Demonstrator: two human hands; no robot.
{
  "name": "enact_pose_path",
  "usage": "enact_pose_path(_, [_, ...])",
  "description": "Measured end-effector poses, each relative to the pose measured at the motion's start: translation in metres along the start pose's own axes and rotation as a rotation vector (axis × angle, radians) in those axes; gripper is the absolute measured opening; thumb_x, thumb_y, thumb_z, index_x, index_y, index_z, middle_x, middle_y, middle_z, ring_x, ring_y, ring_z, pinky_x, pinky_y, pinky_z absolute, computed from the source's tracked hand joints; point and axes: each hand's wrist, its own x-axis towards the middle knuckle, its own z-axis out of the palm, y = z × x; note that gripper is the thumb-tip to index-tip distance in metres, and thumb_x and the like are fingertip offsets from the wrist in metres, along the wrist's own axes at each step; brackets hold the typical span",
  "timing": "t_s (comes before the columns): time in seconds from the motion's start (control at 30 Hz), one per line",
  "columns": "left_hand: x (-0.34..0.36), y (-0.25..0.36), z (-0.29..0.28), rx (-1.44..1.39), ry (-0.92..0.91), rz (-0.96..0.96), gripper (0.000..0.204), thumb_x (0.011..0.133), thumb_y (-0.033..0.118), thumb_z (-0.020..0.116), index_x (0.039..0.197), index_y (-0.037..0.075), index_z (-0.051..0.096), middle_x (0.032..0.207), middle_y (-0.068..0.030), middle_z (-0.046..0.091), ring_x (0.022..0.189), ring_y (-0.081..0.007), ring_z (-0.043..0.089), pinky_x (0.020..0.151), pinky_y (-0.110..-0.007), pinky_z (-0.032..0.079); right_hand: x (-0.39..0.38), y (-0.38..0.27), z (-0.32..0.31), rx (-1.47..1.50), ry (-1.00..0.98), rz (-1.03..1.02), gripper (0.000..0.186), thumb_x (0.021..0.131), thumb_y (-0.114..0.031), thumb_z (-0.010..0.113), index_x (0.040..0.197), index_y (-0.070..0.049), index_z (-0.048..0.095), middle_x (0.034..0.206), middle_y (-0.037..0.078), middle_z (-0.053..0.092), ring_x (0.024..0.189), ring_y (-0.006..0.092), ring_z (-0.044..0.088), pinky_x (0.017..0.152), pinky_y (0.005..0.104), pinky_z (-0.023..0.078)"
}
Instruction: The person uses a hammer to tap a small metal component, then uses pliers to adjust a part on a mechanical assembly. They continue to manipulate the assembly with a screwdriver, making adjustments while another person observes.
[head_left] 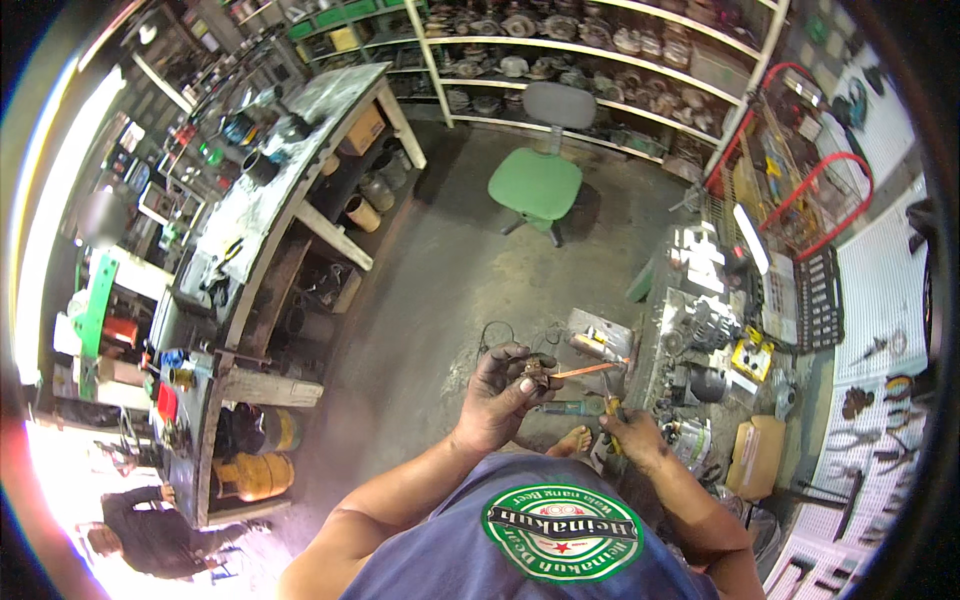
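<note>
My left hand, blackened with grease, is raised in front of my body. Its thumb and fingers pinch a small dark brown metal part. From that part a thin copper-coloured strip sticks out to the right. My right hand is closed around the yellow handles of pliers, also partly orange. Their metal head points up, close to the strip; whether it touches the strip I cannot tell. Below the strip lies a teal tool, partly hidden by my hands.
To the right, a low bench holds metal machine parts, a yellow object and a cardboard box. A green chair stands ahead, before shelves of parts. A long workbench runs along the left. A person is at the lower left.
</note>
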Motion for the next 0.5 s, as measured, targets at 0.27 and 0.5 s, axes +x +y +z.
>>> enact_pose_path(0.27, [-0.037,0.052,-0.073,0.464,0.27,0.086,0.036,0.112,0.018,0.072,0.141,-0.001,0.063,0.13,-0.0094,0.074,0.119,-0.0173,0.069,0.101,-0.034,0.059,0.058,0.011,0.077,-0.251,-0.033,-0.041,0.053,0.097,-0.041,0.086,0.116,0.008,0.076,0.104,0.021,0.082,0.09,0.0303,0.076,0.083,0.0442,0.06])
enact_pose_path(0.5, [-0.095,0.157,-0.162,0.327,0.428,0.178,0.037,0.113,0.016,0.069,0.146,0.001,0.061,0.132,-0.0091,0.073,0.118,-0.0195,0.072,0.104,-0.039,0.063,0.112,-0.069,0.201,-0.172,-0.294,-0.017,0.047,0.098,-0.038,0.084,0.114,0.006,0.079,0.096,0.009,0.078,0.086,0.0176,0.07,0.078,0.0369,0.056])
